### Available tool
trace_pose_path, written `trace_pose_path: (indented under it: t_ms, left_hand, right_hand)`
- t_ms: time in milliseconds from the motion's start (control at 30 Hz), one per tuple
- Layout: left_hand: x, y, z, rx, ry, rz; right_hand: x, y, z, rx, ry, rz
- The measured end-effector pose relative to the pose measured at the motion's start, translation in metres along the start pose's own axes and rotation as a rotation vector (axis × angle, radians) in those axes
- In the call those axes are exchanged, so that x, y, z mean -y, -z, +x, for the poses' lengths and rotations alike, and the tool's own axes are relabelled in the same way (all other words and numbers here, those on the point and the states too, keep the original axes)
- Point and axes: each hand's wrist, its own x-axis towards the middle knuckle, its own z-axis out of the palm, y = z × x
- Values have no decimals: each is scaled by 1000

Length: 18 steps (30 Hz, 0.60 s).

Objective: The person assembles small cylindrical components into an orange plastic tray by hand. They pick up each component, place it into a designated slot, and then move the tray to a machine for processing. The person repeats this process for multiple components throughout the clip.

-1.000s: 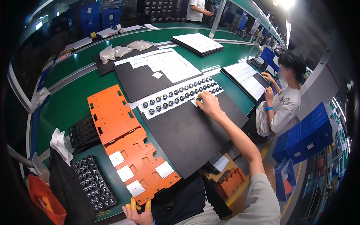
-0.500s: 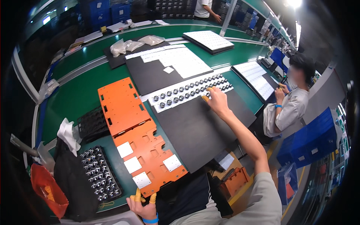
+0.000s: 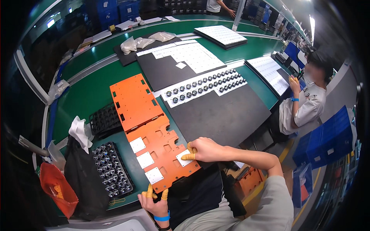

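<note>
A hinged orange fixture (image 3: 158,134) lies unfolded on the green bench, its lower leaf holding several white square plates (image 3: 145,159). My right hand (image 3: 206,150), yellow covers on its fingertips, has thumb and finger at the white square plate (image 3: 182,160) on the fixture's right side and partly hides it. At the fixture's near corner my left hand (image 3: 155,204) rests its covered fingertips on either side of the edge. Beyond, rows of black round knobs (image 3: 200,91) stand on white plates along the top of a dark board (image 3: 223,119).
Left of the fixture stand a black tray of shiny round parts (image 3: 111,169) and another black tray (image 3: 104,120). An orange bag (image 3: 58,188) hangs at far left. Behind lie boards of white plates (image 3: 198,57). A person (image 3: 306,100) works on the right beside blue bins (image 3: 323,142).
My right hand has come back from the rows of knobs to the white square plate on the fixture's right side. My left hand stays at the near corner. The whole view has shifted slightly.
</note>
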Motion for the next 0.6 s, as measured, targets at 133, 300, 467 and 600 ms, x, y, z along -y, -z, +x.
trace_pose_path:
  t_ms: [133, 300, 467, 600]
  left_hand:
    - [2, 1, -1, 6, -5, 22]
    - [2, 0, -1, 6, -1, -1]
    - [0, 3, 0, 28, 24, -22]
    - [0, 5, 0, 34, 21, -26]
  right_hand:
    - [-8, -1, -1, 39, -39, 298]
    - [-34, -17, 7, 107, -21, 604]
    - [-18, 5, 3, 208, -246, 1095]
    - [-17, 17, 8, -327, 63, 386]
